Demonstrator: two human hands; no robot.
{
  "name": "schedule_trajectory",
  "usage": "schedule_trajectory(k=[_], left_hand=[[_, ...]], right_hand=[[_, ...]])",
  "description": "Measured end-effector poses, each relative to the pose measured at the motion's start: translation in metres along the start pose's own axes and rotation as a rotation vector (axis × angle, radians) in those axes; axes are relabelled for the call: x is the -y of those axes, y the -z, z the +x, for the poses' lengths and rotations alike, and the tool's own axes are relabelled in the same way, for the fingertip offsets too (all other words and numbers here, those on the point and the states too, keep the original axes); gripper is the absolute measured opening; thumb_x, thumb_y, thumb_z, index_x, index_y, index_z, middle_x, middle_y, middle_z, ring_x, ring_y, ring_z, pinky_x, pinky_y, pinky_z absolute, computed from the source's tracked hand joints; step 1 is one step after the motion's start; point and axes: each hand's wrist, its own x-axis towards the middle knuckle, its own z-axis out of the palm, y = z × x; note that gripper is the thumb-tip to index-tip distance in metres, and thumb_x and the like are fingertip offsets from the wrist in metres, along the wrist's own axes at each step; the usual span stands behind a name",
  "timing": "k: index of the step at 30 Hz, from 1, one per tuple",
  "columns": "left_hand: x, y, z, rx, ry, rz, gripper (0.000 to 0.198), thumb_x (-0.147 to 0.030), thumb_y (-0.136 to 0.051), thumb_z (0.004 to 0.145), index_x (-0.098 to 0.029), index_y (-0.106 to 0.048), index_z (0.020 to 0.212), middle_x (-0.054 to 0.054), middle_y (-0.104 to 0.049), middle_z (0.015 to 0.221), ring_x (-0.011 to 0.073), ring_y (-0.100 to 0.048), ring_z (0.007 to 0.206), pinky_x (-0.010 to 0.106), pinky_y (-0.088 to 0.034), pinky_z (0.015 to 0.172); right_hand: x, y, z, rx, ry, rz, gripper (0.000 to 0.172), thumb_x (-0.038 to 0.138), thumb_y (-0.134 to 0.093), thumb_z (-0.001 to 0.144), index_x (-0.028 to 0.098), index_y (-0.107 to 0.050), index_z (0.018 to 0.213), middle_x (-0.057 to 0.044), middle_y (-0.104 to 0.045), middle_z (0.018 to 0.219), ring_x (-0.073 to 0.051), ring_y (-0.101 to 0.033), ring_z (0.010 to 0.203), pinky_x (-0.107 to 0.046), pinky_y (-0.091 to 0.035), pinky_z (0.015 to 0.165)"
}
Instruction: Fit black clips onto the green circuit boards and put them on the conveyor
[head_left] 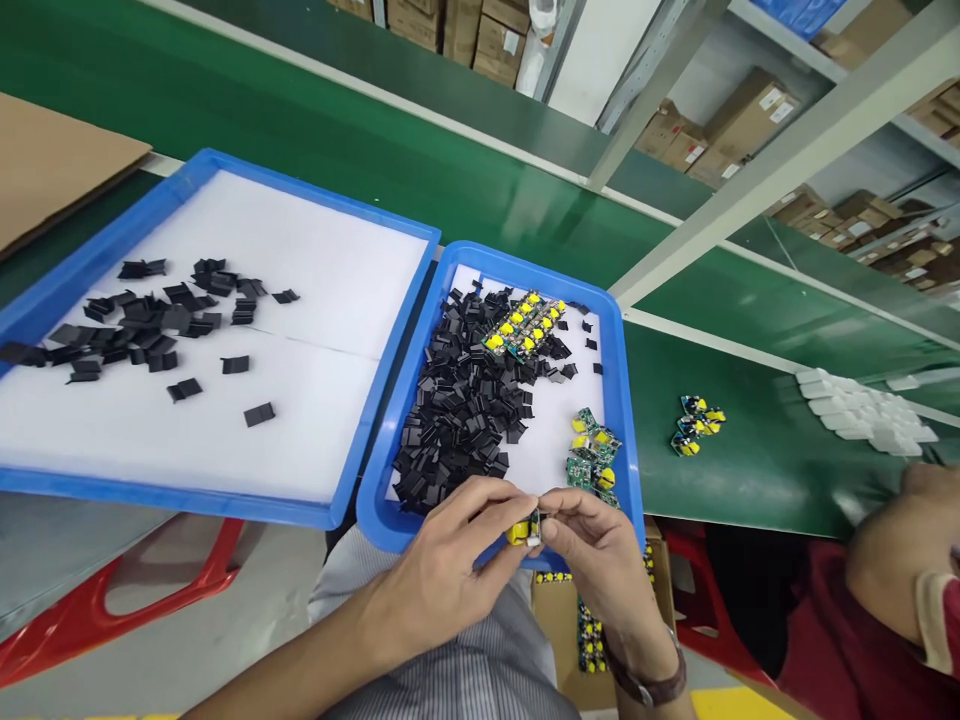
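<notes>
Between the fingertips of both hands sits a small circuit board [523,531] with a yellow part on it, held over the near edge of the smaller blue tray [386,500]. My left hand [457,555] pinches its yellow side. My right hand [600,550] grips the opposite edge with thumb and fingers, partly hiding it. In that tray lies a heap of black folded plastic pieces [461,400]. Joined boards with yellow parts [525,325] rest on top of the heap. Several single boards [596,450] lie just beyond my right hand.
A larger blue tray [322,510] at left holds scattered black pieces [150,325]. On the green table [742,360] are a few boards [696,425] and white pieces [862,410]. A co-worker's arm [911,540] is at right. Below stands a cardboard box [555,620] with boards.
</notes>
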Motion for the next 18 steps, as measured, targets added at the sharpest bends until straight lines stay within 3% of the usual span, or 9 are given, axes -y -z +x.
schedule_trajectory(k=[5,15,18], left_hand=[[-0.0008,0.0018,-0.002,0.032,0.037,-0.069,0.042,-0.008,-0.068,0.094,-0.021,-0.064,0.134,0.008,-0.065,0.118,0.0187,-0.069,0.106,0.032,-0.062,0.093],[-0.0002,0.0027,-0.0032,0.07,0.089,-0.08,0.042,-0.009,-0.065,0.096,-0.024,-0.065,0.134,0.009,-0.065,0.115,0.0194,-0.069,0.103,0.034,-0.063,0.093],[-0.0007,0.0038,-0.0015,0.072,0.094,-0.087,0.042,-0.009,-0.065,0.096,-0.024,-0.065,0.136,0.009,-0.067,0.113,0.0194,-0.07,0.101,0.033,-0.064,0.09]], right_hand=[[-0.0004,0.0013,-0.0018,0.036,-0.022,0.024,0.002,0.027,-0.08,0.09,0.026,-0.079,0.092,-0.001,-0.072,0.086,-0.014,-0.068,0.072,-0.026,-0.06,0.068],[0.0054,0.0002,-0.0026,0.028,0.022,-0.15,0.004,0.023,-0.075,0.094,0.024,-0.079,0.091,-0.002,-0.071,0.085,-0.016,-0.068,0.072,-0.027,-0.059,0.067],[0.0054,-0.0006,0.0027,0.056,-0.018,-0.094,0.004,0.028,-0.079,0.091,0.025,-0.08,0.09,-0.002,-0.072,0.082,-0.016,-0.068,0.067,-0.028,-0.06,0.064]])
